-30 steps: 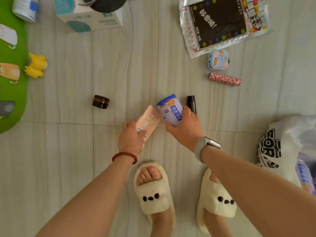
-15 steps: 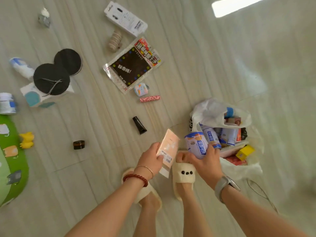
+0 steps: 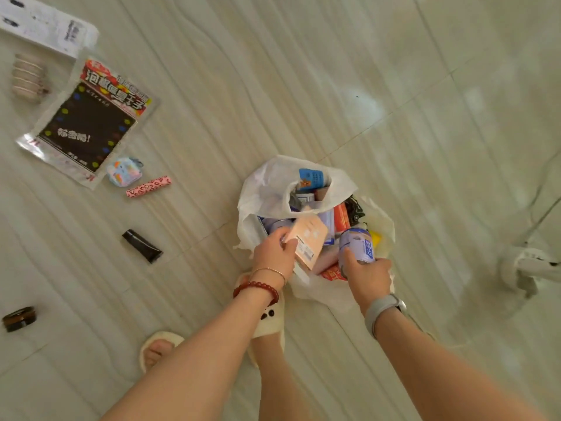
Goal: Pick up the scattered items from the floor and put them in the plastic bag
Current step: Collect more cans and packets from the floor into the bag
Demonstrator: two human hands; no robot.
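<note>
Left hand [image 3: 274, 253] holds pink packet [image 3: 308, 243] over plastic bag [image 3: 273, 189].

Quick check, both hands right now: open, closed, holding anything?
Left hand: holding the peach packet over the plastic bag.
Right hand: gripping the blue-labelled can over the same bag.

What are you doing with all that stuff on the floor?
A person is tidying up. The left hand holds a peach packet and the right hand grips a blue can, both over the open white plastic bag, which already has things in it. A black tube, pink tube and snack packet lie on the floor.
</note>
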